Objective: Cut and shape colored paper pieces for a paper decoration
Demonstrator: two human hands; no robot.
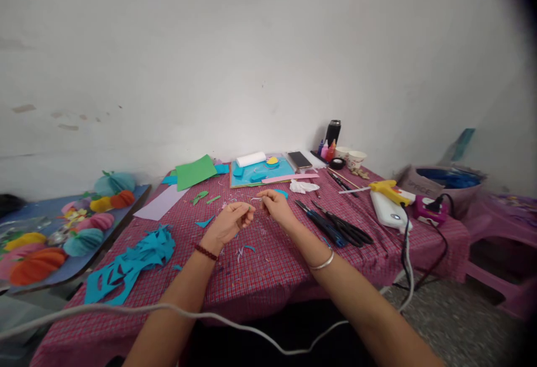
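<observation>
My left hand (232, 222) and my right hand (273, 206) are raised close together above the middle of the table. The left fingers are pinched, and a tiny bit of green shows at their tips, too small to name. On the right, thumb and fingers are also pinched, beside a thin pale sliver; whether it is held I cannot tell. Below and around the hands lie paper scraps, among them a blue piece (205, 222), green leaf-shaped cutouts (200, 197) and a narrow green strip (213, 200).
Cut blue paper (133, 263) is heaped at left, near green (196, 172) and lilac sheets (161, 202). At right lie scissors (344, 226), a cutter (321, 224), a yellow glue gun (384, 189) and a white power bank (390, 213). A white cable (218, 318) crosses in front.
</observation>
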